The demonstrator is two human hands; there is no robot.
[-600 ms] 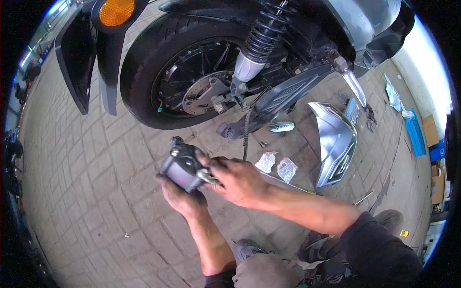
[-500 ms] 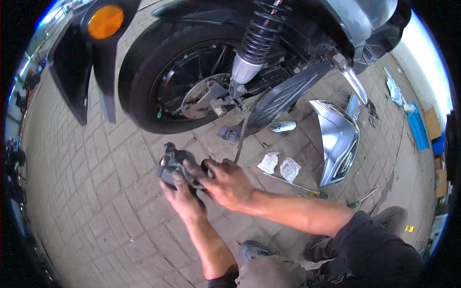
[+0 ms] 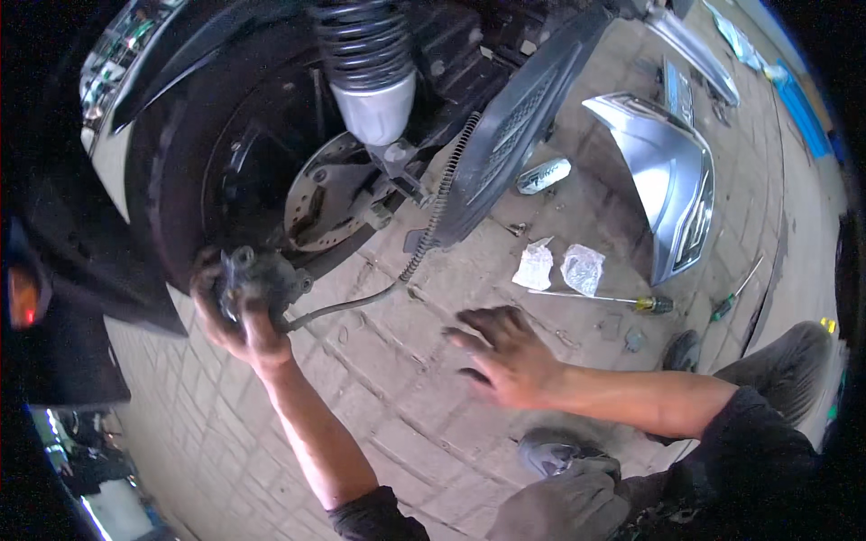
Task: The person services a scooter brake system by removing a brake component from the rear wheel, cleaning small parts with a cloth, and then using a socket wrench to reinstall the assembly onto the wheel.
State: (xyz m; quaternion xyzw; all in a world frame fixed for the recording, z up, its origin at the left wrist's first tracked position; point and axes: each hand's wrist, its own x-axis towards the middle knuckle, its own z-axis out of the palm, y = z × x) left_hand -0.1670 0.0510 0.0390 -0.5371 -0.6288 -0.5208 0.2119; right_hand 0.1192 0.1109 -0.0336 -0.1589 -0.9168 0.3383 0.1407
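My left hand (image 3: 255, 341) grips a dark brake caliper (image 3: 266, 275), with fingers and thumb wrapped round it. The caliper is held up just below and left of the drilled brake disc (image 3: 303, 203) on the motor scooter's wheel (image 3: 185, 194). From its lower right side a brake hose (image 3: 347, 308) curves away, then runs upward in a spring-like sleeve. To the right, over the paving, my right hand (image 3: 510, 359) is open and empty, with blackened fingers apart. The caliper's far side is hidden, and the wheel lies in shadow.
A shock absorber (image 3: 368, 63) and dark swingarm cover (image 3: 505, 149) stand above. On the paving lie a silver body panel (image 3: 657, 171), a small cylinder (image 3: 544, 176), crumpled clear wrappers (image 3: 582, 269), a yellow-and-black screwdriver (image 3: 651, 305) and a green-handled one (image 3: 724, 309).
My left hand has carried the caliper up and left toward the wheel. My right hand has let go of it and moved right. The view has shifted closer to the wheel.
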